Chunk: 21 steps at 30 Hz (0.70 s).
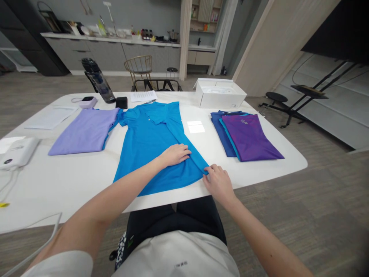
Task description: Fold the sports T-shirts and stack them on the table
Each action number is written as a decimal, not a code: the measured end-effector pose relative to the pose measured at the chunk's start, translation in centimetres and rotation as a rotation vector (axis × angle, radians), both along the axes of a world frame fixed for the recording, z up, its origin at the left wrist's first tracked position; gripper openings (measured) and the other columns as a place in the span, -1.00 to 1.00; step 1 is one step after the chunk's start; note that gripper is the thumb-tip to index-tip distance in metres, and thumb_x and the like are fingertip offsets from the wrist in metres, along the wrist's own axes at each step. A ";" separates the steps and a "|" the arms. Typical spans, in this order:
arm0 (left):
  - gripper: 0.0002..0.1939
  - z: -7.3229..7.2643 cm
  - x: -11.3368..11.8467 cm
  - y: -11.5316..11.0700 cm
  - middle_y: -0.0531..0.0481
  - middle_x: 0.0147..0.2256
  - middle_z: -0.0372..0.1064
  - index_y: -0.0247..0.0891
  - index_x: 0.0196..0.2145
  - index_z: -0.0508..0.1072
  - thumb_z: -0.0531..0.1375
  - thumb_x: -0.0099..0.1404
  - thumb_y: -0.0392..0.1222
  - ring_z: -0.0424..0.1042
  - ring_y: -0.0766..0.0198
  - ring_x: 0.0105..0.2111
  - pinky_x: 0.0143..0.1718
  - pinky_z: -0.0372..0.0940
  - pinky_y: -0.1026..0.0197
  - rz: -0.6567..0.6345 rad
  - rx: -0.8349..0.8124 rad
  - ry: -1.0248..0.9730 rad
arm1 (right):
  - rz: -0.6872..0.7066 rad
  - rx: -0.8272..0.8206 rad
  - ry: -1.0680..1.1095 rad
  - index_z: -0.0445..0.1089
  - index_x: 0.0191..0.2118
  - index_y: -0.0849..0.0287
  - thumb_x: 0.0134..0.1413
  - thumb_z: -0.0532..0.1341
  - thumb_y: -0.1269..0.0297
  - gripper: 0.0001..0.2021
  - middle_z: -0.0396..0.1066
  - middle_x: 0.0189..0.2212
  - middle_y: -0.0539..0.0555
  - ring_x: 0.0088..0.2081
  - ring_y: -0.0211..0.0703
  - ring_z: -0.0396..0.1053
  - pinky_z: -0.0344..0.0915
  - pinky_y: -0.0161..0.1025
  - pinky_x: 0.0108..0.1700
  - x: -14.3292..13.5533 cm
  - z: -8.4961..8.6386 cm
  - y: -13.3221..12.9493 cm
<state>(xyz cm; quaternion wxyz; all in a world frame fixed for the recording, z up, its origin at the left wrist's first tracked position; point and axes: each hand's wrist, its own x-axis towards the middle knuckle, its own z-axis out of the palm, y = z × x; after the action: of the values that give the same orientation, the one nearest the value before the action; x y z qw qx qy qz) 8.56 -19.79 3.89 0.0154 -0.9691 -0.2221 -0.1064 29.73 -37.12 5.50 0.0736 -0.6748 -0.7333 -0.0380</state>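
Note:
A blue T-shirt (147,150) lies spread on the white table in front of me, its right side turned inward in a long strip. My left hand (176,154) rests on the shirt near that strip, fingers lying on the cloth. At the shirt's lower right corner, my right hand (219,184) pinches the folded hem between thumb and fingers. Left of the blue shirt is a folded lavender shirt (85,132), with blue cloth showing under its edge. To the right sits a stack of folded shirts, a purple shirt (250,136) on top.
An open white box (219,98) stands at the table's back right. Along the back left are a dark water bottle (99,82), a small black case (121,102) and papers (143,95). A white device (19,154) with cables lies at the left edge of the table (75,181).

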 end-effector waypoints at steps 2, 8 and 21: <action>-0.69 0.0 0.3 -0.6 -0.09 -0.10 0.41 -0.17 0.06 0.47 0.07 0.50 -0.04 0.40 0.16 -0.15 -0.16 0.22 0.16 -0.012 -0.025 -0.009 | -0.001 0.035 0.011 0.44 -0.12 0.13 0.31 0.17 0.31 -0.88 0.44 -0.17 0.16 -0.12 0.05 0.35 0.11 -0.10 -0.17 0.1 -0.3 0.0; -0.74 0.5 1.0 -2.6 -0.08 -0.17 0.41 -0.18 0.02 0.49 0.11 0.47 -0.10 0.39 0.17 -0.16 -0.18 0.23 0.16 0.022 -0.029 -0.096 | 0.076 0.171 0.237 0.39 -0.21 0.16 0.36 0.15 0.31 -0.89 0.47 -0.28 0.09 -0.19 -0.03 0.38 0.13 -0.12 -0.16 -1.0 1.0 0.6; -0.80 0.0 -9.7 -10.7 -0.05 -0.24 0.33 -0.17 -0.06 0.49 0.10 0.45 -0.25 0.30 0.17 -0.24 -0.20 0.17 0.10 0.159 0.050 -0.052 | 0.505 -0.012 0.253 0.40 0.01 0.10 0.30 0.26 0.10 -0.73 0.43 -0.13 0.14 -0.09 0.03 0.31 0.10 -0.08 -0.06 -7.0 0.6 0.5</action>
<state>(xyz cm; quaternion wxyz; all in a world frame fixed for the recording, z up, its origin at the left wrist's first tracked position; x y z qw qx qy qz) -1.15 -30.53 3.93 0.0425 -0.9446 -0.2961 -0.1353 22.72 -36.64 6.07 0.1677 -0.4706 -0.8634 0.0705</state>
